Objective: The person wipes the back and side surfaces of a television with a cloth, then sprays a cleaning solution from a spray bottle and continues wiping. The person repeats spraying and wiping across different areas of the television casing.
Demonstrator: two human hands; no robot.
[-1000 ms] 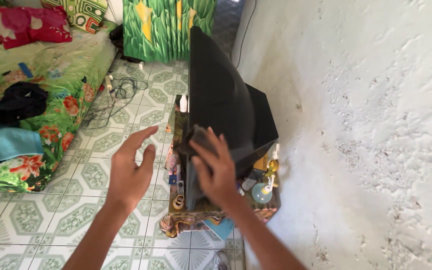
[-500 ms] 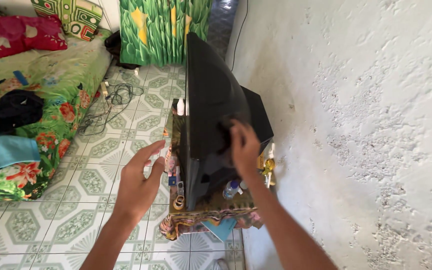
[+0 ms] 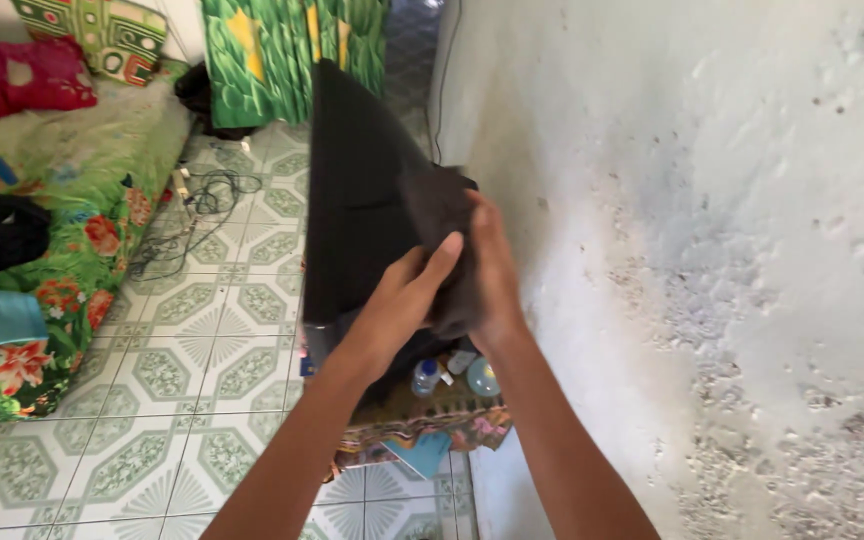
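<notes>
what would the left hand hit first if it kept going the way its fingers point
Probably the dark cloth bunched at the right hand; the left hand points up-right at it. Behind lies the black tv, though depth is unclear.

Both forearms are reaching forward and upward from the bottom edge, converging at centre frame; left hand point(image 3: 402, 300) is lying palm-down, fingers extended and held together, pointing toward the right hand point(image 3: 487, 275); right hand is showing its back, fingers curled and gripping; the two hands are touching or nearly touching; both wrists are held straight; arms are bare.
</notes>
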